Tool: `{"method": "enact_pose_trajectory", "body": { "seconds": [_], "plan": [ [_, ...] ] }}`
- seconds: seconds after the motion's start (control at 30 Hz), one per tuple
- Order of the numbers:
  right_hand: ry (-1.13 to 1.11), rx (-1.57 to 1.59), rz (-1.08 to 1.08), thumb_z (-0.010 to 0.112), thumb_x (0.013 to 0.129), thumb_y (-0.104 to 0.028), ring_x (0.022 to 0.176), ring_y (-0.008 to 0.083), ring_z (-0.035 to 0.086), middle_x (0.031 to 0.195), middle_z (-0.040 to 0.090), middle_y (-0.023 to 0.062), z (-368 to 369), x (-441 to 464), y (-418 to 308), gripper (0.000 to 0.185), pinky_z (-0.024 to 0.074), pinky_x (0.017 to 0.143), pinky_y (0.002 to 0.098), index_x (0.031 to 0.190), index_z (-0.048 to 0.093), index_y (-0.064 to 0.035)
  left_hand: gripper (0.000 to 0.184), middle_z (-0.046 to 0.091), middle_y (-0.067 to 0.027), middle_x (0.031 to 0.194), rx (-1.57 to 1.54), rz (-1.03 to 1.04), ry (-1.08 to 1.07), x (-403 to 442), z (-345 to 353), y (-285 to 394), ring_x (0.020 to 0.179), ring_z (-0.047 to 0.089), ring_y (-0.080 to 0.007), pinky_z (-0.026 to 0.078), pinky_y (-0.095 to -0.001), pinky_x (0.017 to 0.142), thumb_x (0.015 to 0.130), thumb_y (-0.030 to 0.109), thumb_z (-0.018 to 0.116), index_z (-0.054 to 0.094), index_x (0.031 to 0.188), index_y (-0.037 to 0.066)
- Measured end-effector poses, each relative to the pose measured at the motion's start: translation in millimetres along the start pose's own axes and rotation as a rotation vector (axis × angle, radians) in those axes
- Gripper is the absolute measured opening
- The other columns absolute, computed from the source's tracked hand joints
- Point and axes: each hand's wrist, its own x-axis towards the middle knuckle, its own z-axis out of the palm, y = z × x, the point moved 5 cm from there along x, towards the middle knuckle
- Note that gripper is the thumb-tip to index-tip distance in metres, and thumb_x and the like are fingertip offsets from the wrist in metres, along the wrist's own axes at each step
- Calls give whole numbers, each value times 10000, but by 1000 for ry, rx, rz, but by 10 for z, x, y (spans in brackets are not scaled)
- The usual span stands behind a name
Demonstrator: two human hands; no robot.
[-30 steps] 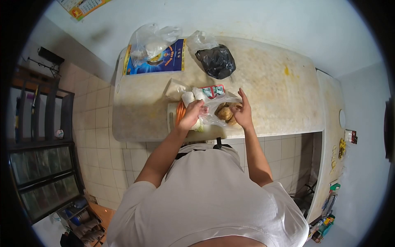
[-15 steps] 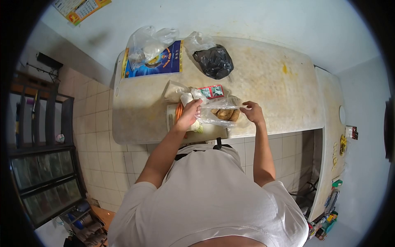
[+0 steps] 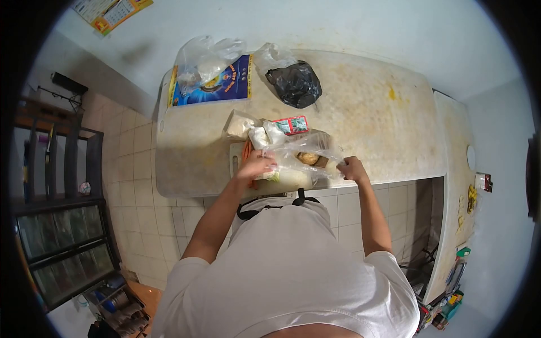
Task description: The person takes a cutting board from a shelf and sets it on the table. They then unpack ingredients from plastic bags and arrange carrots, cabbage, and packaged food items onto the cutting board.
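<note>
A clear plastic bag point(image 3: 301, 149) with potatoes point(image 3: 308, 158) inside lies near the table's front edge. My right hand point(image 3: 354, 169) is closed in a pinch on the bag's right edge. At the bag's other side, my left hand point(image 3: 257, 165) has its fingers closed on the thin plastic. Orange carrots point(image 3: 247, 151) show just behind the left hand, partly covered. Under the bag is a pale cutting board point(image 3: 234, 164). White-filled small bags point(image 3: 259, 137) and a red-and-green packet point(image 3: 292, 124) lie right behind the potato bag.
A black plastic bag point(image 3: 294, 84) sits toward the back of the table point(image 3: 372, 129). At the back left, a clear bag point(image 3: 205, 62) rests on a blue printed sheet point(image 3: 239, 84). A side counter point(image 3: 451, 152) stands at the right.
My left hand has moved down toward me, and my right hand has moved slightly right and nearer. The plastic bag is spread lower and wider; fewer potatoes show.
</note>
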Motion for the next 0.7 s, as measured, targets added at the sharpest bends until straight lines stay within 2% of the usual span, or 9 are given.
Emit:
{"method": "enact_pose_trajectory", "body": {
  "seconds": [0.13, 0.23, 0.27, 0.37, 0.4, 0.43, 0.53, 0.63, 0.7],
  "plan": [
    [43, 1260, -120, 546, 908, -56, 834, 212, 686, 975, 673, 141, 180, 130, 86, 261, 601, 728, 332, 1139, 581, 59, 247, 626, -59, 893, -686, 174, 114, -10, 127, 37, 802, 647, -156, 553, -348, 816, 945, 2, 503, 569, 1182, 27],
    [-22, 1494, -10, 414, 921, 22, 726, 187, 638, 897, 621, 87, 338, 232, 213, 245, 588, 679, 315, 1131, 541, 29, 135, 568, -20, 800, -864, 286, -204, 351, -23, -241, 635, 527, -103, 477, -292, 641, 947, 17, 481, 571, 1036, 64],
    [-56, 1696, 152, 408, 968, -122, 574, 143, 521, 723, 533, 28, 462, 280, 244, 185, 497, 526, 274, 954, 558, -16, 98, 564, -17, 795, -860, 230, -248, 434, -67, -325, 609, 485, -95, 439, -287, 613, 947, 45, 490, 560, 1011, 69],
    [-259, 1699, 77, 411, 978, -262, 474, 121, 400, 585, 432, -14, 496, 118, 101, 289, 341, 418, 264, 810, 549, -72, 58, 555, -19, 789, -833, 59, -344, 625, -191, -517, 575, 426, -95, 395, -293, 577, 944, 131, 516, 535, 962, 80],
    [-63, 1618, 239, 402, 986, -392, 430, 122, 321, 511, 348, -36, 493, -6, -56, 418, 239, 388, 282, 664, 479, -137, 84, 553, -26, 793, -813, -1, -355, 634, -204, -510, 593, 452, -111, 425, -308, 598, 942, 160, 523, 533, 962, 80],
    [-145, 1589, 207, 399, 994, -419, 431, 122, 321, 512, 347, -36, 512, 37, -48, 444, 241, 387, 286, 645, 453, -149, 113, 551, -34, 798, -792, -61, -368, 635, -190, -518, 611, 479, -127, 456, -324, 620, 941, 190, 531, 532, 963, 80],
    [-313, 1499, 101, 368, 1018, -559, 430, 121, 317, 508, 338, -39, 548, 219, 89, 572, 251, 398, 305, 582, 334, -189, 164, 527, -52, 806, -654, -81, 261, 535, -70, -402, 675, 530, -201, 517, -389, 710, 934, 243, 550, 535, 964, 83],
    [-405, 1557, -11, 370, 1023, -560, 479, 133, 387, 555, 406, -31, 533, 222, 94, 556, 354, 451, 298, 627, 423, -173, 200, 506, -62, 809, -730, -33, 239, 548, -89, -351, 726, 554, -259, 534, -449, 779, 932, 276, 564, 533, 970, 82],
    [-246, 1623, 35, 390, 1027, -535, 547, 143, 449, 631, 472, -19, 454, 155, 16, 500, 432, 535, 294, 747, 518, -141, 210, 507, -59, 812, -691, 2, 274, 575, -120, -344, 719, 551, -245, 531, -433, 774, 931, 284, 568, 538, 945, 76]
  ]
}}
